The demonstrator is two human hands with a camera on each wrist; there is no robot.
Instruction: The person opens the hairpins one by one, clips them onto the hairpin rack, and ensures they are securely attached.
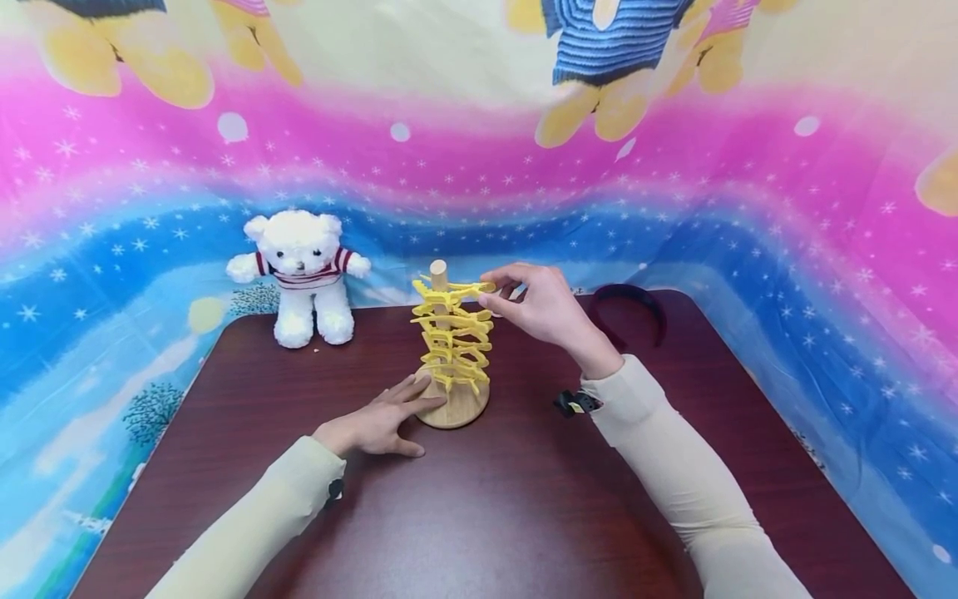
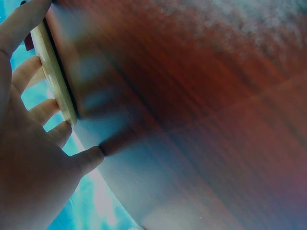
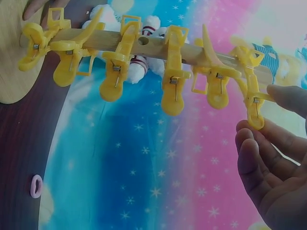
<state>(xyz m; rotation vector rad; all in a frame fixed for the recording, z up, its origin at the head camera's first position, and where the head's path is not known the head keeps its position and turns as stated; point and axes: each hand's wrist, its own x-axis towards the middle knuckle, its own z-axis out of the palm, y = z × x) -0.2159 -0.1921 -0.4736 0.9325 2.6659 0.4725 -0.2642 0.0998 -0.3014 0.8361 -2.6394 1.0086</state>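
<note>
A wooden post [image 1: 439, 270] rises from a round wooden base [image 1: 452, 413], with several yellow spring clips [image 1: 452, 341] clamped along it, one above another. At the post's top, my right hand [image 1: 542, 304] pinches the handles of the uppermost yellow clip [image 3: 254, 103] between thumb and fingers. That clip's jaws are still against the post. My left hand [image 1: 382, 416] lies low at the left of the base, fingers extended and touching its edge; in the left wrist view the fingertips [image 2: 48, 108] meet the base's side [image 2: 60, 91] and the little finger rests on the table.
A white teddy bear [image 1: 299, 279] in a striped sweater sits at the table's back left. A dark headband [image 1: 630, 304] lies at the back right. In the right wrist view, a small pink ring [image 3: 36, 186] lies on the table. Patterned cloth [image 1: 479, 183] hangs around the brown table [image 1: 479, 516].
</note>
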